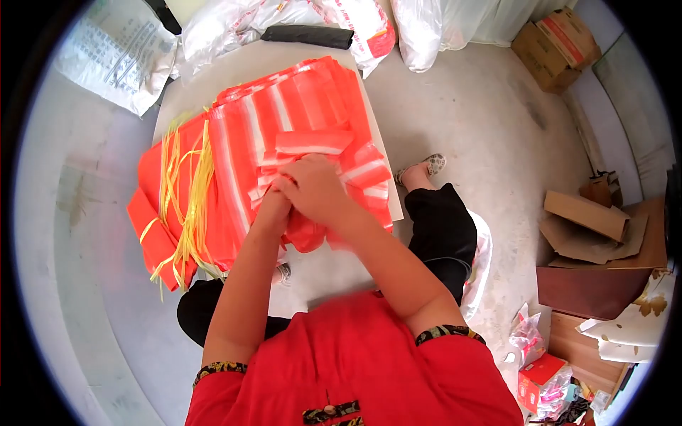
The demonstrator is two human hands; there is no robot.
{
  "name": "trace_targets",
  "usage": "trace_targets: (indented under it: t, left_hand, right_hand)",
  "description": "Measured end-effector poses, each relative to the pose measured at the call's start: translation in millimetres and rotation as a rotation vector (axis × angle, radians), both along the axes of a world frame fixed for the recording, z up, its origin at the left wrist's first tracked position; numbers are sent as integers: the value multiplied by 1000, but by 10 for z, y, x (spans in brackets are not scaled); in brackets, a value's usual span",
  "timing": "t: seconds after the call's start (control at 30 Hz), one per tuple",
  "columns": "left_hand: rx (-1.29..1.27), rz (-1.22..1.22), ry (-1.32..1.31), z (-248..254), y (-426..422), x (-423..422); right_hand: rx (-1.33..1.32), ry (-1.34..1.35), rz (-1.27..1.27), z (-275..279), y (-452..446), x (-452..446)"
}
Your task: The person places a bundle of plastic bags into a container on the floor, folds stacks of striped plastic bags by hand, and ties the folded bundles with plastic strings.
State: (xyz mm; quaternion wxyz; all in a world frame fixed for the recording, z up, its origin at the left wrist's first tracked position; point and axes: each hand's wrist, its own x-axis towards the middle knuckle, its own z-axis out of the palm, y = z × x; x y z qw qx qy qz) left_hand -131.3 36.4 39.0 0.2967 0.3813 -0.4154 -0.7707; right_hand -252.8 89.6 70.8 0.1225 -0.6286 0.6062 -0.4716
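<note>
Red and white striped plastic bags (245, 121) lie in a broad stack on a small table (369, 106). Over the near right part of the stack, my right hand (316, 186) is closed on gathered red plastic. My left hand (275, 207) touches it from the left, its fingers partly hidden under my right hand. Folded red and white pieces fan out around both hands. A bundle of yellow strips (195, 192) hangs across the left side of the stack, by a folded red piece (153, 231).
A black rolled item (307, 36) lies at the table's far edge. White sacks (234, 25) stand behind it. Cardboard boxes (550, 50) are at the far right, and an open carton (597, 284) stands nearer on the right. My legs flank the table.
</note>
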Motion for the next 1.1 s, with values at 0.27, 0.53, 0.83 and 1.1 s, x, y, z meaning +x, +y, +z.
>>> trace_targets:
  t: [0.27, 0.53, 0.83, 1.1]
  left_hand:
    - [-321, -19, -205, -262, -96, -54]
    - [71, 175, -74, 20, 13, -175]
    - [78, 140, -76, -117, -31, -136]
    - [80, 169, -104, -98, -56, -148]
  right_hand:
    - [-199, 103, 153, 34, 165, 64]
    - [11, 510, -188, -465, 383, -894]
    - [871, 217, 302, 360, 970, -481]
    - [428, -37, -223, -563, 652, -1001]
